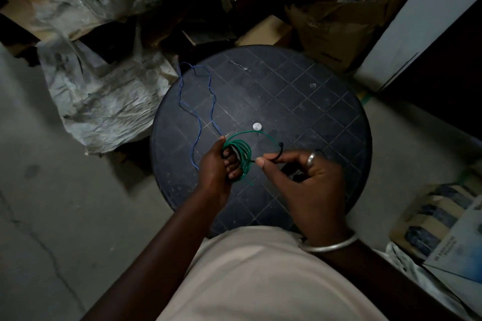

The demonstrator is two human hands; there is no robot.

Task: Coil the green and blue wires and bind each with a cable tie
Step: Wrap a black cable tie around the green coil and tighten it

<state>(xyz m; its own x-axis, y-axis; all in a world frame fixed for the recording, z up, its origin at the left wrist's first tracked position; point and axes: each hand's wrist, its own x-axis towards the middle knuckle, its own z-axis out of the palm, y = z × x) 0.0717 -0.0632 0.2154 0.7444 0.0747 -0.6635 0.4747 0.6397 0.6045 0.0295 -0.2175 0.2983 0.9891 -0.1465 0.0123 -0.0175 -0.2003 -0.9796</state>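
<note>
Left hand [217, 167] clasps coiled green wire [241, 155].

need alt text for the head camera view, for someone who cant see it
Left hand holds a coiled green wire while the right hand works a black cable tie at it, above a round dark table. A loose blue wire lies uncoiled on the table's left.

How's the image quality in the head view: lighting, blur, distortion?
Head view: dim and underexposed, with the cardboard boxes at the top nearly lost in shadow; the green wire coil in the left hand and the blue wire still read clearly on the dark round table; wide-angle bending at the edges; right hand slightly soft.
</note>
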